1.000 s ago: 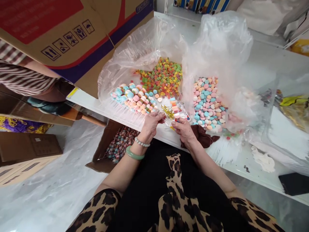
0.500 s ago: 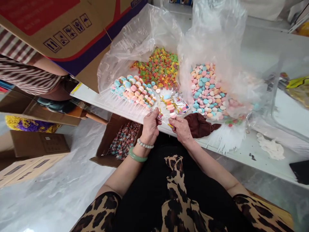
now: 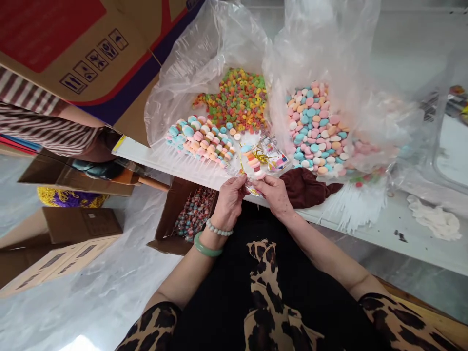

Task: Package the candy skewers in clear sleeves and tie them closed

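Observation:
My left hand and my right hand pinch the lower end of a clear cellophane bag from both sides. Stacked pastel disc candies stand inside it. Just behind lie gold twist ties and a filled candy packet. Beyond my hands, a clear plastic bag holds coloured candy rings and rows of pastel discs. Another bag holds loose pastel discs.
A white table edge runs in front of me, with a brown cloth on it. Below it sits an open carton of wrapped candies. A large cardboard box overhangs the left, beside a striped sleeve of another person.
My hands have come closer together and raised the candy-filled bag upright. The view has shifted slightly, and the twist ties now lie behind the bag.

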{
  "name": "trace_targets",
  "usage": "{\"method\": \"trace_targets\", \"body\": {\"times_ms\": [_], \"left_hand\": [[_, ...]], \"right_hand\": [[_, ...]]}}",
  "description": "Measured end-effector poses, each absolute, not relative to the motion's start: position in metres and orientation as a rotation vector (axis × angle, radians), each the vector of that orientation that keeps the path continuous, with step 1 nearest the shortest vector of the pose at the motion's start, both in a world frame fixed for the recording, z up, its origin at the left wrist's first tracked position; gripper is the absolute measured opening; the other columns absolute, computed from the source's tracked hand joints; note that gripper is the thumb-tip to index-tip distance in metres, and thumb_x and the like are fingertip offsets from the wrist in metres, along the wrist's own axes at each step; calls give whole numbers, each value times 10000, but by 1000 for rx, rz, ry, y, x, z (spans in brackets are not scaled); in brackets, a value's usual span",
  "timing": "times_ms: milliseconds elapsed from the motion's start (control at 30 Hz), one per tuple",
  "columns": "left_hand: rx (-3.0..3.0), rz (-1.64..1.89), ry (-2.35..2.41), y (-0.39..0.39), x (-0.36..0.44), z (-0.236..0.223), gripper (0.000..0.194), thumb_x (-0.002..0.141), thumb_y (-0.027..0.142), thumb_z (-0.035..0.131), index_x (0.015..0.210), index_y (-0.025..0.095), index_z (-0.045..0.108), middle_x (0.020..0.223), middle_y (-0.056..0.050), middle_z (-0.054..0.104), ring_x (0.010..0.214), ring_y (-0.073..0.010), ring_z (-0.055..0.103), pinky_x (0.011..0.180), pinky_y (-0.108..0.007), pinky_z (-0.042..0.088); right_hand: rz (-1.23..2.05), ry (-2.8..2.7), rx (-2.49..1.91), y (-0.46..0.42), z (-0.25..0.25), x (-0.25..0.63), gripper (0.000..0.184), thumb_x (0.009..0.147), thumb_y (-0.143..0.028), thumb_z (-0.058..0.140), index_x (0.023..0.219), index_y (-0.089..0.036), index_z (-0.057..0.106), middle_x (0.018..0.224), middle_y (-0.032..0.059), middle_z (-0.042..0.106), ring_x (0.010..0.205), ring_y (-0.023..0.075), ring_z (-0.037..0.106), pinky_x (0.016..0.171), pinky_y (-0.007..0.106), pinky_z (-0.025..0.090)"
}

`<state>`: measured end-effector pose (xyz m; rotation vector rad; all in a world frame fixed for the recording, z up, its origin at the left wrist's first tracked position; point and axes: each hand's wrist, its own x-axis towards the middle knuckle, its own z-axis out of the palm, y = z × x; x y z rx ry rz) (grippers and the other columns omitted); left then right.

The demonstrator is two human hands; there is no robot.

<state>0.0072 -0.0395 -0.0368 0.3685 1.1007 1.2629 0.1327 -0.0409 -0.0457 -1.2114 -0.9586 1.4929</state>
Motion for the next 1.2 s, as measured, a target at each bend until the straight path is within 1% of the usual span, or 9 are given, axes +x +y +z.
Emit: {"method": "trace_targets", "body": {"times_ms": [167, 267, 433, 667, 767, 867, 933, 1000, 1200], "left_hand": [[402, 1238, 1049, -37, 6, -41, 323, 638, 393, 846, 759, 147, 676, 683, -10, 674, 577, -103, 576, 553, -224, 455], [342, 1253, 1046, -35, 3, -40, 285, 643, 331, 853, 761, 141, 677, 680, -15, 683, 589, -109, 599, 574, -226, 486], [31, 1429, 1073, -24, -14, -31, 131, 775, 227, 760, 752, 170, 645, 636, 21, 655, 562, -96, 607, 574, -221, 511], [-205, 1507, 1061, -12, -51, -5, 139, 841, 292, 708, 782, 184, 643, 663, 17, 662, 551, -110, 617, 560, -250, 528], [-252, 1532, 1083, -12, -58, -3, 156, 870, 308, 674, 775, 189, 639, 648, 26, 652, 524, -93, 591, 537, -226, 500], [-155, 1628, 1036, -16, -52, -3, 114, 875, 286, 665, 818, 187, 660, 728, 9, 687, 619, -101, 633, 610, -229, 517], [20, 1718, 977, -22, -40, -3, 80, 845, 270, 694, 847, 192, 675, 814, -1, 710, 748, -115, 662, 704, -233, 526], [194, 1728, 955, -30, -25, -3, 118, 792, 284, 745, 827, 196, 674, 842, 2, 710, 806, -119, 658, 760, -231, 515], [450, 1608, 1047, -47, 3, -3, 311, 707, 353, 806, 599, 164, 585, 564, 38, 569, 529, -65, 505, 566, -190, 424]], "right_hand": [[1575, -863, -1177, -37, -51, 134, 330, 661, -421, 723, 573, -182, 513, 527, -58, 402, 496, 73, 293, 482, 238, 218], [1531, -910, -1218, -35, -52, 137, 338, 710, -432, 695, 574, -187, 507, 499, -68, 349, 487, 75, 248, 481, 246, 196], [1218, -1191, -1307, -40, -42, 149, 329, 830, -435, 614, 629, -193, 513, 578, -53, 352, 571, 105, 315, 542, 253, 258], [932, -1662, -1307, -58, -28, 155, 316, 912, -353, 514, 636, -206, 468, 645, -22, 440, 630, 136, 423, 627, 277, 327], [939, -1698, -1238, -66, -22, 148, 307, 893, -339, 548, 624, -202, 495, 635, -17, 451, 621, 134, 425, 628, 282, 332], [1175, -1480, -1239, -69, -15, 137, 255, 842, -370, 618, 665, -193, 572, 616, -27, 428, 573, 114, 383, 554, 265, 310], [1430, -1181, -1220, -67, -10, 128, 217, 775, -401, 684, 781, -192, 626, 587, -57, 383, 495, 83, 290, 462, 242, 236], [1647, -905, -1151, -63, -7, 120, 303, 700, -418, 745, 867, -194, 628, 544, -92, 327, 439, 58, 193, 405, 225, 142], [1718, -658, -1081, -52, -9, 118, 354, 548, -343, 836, 640, -184, 533, 469, -108, 313, 397, 22, 167, 391, 221, 62]]}}
